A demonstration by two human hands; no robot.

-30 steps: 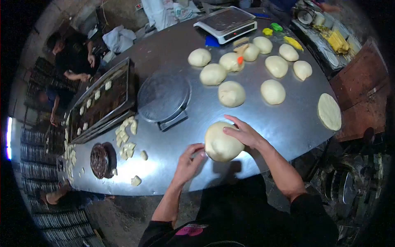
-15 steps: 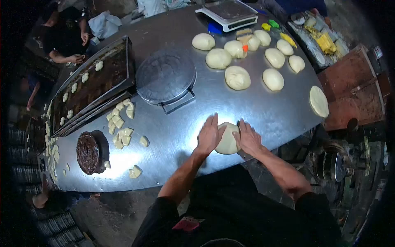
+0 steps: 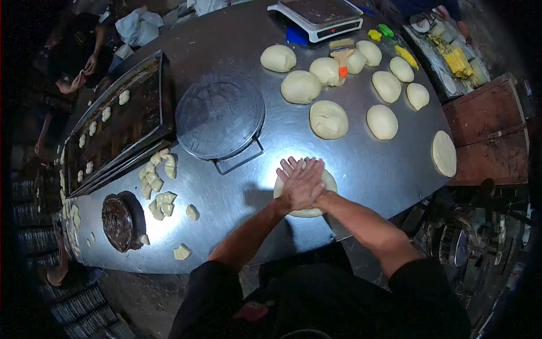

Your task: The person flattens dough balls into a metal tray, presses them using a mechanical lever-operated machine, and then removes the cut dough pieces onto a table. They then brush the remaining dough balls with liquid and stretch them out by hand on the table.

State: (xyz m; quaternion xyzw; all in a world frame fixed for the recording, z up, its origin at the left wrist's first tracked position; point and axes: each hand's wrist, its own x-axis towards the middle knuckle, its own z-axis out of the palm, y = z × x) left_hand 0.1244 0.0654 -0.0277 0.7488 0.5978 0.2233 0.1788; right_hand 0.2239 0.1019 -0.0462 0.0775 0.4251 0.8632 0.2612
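A round piece of dough (image 3: 330,183) lies flattened on the metal table near its front edge. Both hands press on it, one over the other and crossed. My left hand (image 3: 305,183) appears to be on top, palm down, with its fingers stretched towards the upper right. Beneath it is my right hand (image 3: 285,169), largely covered, its fingertips spread out at the upper left. The dough shows around the hands on both sides. Behind them sits a dough ball with a folded top (image 3: 328,120).
Several dough balls (image 3: 382,122) and a brush (image 3: 341,53) lie beyond, near a scale (image 3: 322,20). A round metal plate with a handle (image 3: 220,116), cut dough pieces (image 3: 164,204), a dark round pan (image 3: 117,223) and a baking tray (image 3: 121,127) are leftward. Another person (image 3: 84,45) stands behind the tray.
My hands have moved from the two sides of the dough to its top, one laid over the other. The dough looks wider and flatter. The view has shifted slightly.
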